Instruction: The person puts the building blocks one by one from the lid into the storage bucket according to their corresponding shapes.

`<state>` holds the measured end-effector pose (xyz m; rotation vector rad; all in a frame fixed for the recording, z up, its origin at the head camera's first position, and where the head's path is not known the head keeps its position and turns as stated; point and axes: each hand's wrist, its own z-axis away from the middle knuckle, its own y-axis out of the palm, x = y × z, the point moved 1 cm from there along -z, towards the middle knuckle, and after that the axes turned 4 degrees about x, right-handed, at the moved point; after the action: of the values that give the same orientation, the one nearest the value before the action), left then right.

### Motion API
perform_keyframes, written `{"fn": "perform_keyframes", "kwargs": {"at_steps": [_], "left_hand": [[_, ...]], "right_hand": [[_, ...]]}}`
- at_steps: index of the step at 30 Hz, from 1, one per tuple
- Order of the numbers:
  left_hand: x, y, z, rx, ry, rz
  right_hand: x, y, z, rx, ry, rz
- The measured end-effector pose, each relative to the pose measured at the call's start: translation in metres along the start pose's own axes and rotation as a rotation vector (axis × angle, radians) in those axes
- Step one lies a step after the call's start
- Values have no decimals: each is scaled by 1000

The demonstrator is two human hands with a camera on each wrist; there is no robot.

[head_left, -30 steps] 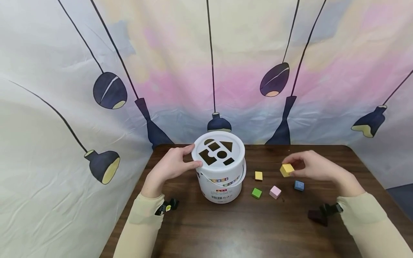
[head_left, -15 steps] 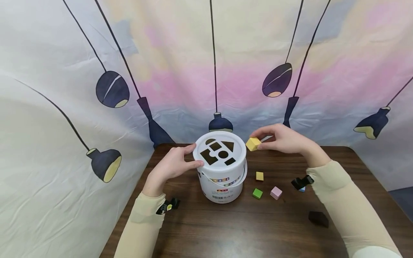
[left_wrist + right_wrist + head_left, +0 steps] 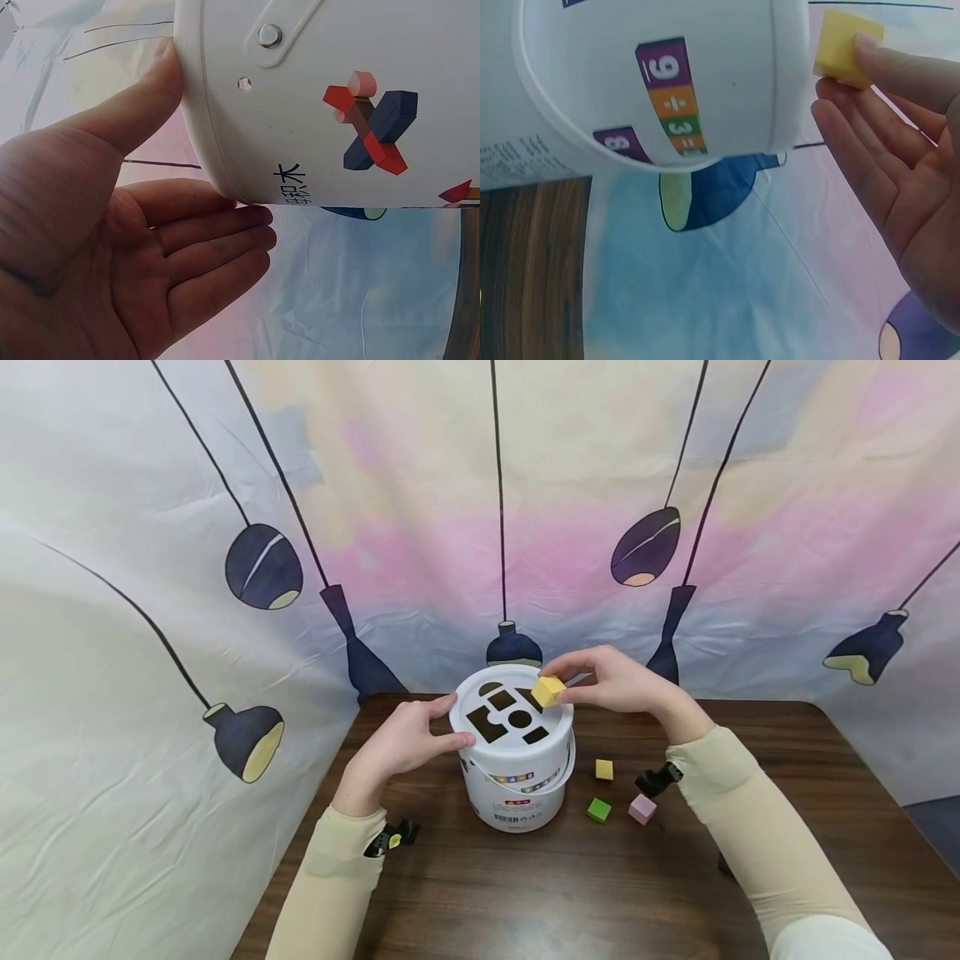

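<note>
A white bucket with a lid stands on the table, its lid cut with several shaped holes. My left hand rests against the left side of the lid rim, thumb toward me and fingers behind. Those fingers lie fairly straight along the rim in the left wrist view. My right hand pinches a yellow cube block between thumb and fingers. The block hangs over the right back part of the lid and covers part of the triangular hole. The right wrist view shows the yellow block just above the lid's level.
On the wooden table, right of the bucket, lie a small yellow block, a green block and a pink block. A dark object is mostly hidden by my right sleeve. A printed cloth hangs behind.
My right hand has carried the yellow cube block leftward from above the table to over the bucket lid. Its sleeve now hides the blue block. The left hand has stayed at the rim.
</note>
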<state>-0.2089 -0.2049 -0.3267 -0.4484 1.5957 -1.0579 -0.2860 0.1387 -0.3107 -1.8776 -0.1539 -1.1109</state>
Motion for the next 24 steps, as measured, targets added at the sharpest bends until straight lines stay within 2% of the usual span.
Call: {"fn": "perform_keyframes", "kwargs": {"at_steps": [14,24], "left_hand": [[0,1,-2,-5,16,-17],[1,0,-2,-3,8,-19]], "right_hand": [[3,15,-22,-9,-31,29],[7,25,-44,-8,12,58]]}}
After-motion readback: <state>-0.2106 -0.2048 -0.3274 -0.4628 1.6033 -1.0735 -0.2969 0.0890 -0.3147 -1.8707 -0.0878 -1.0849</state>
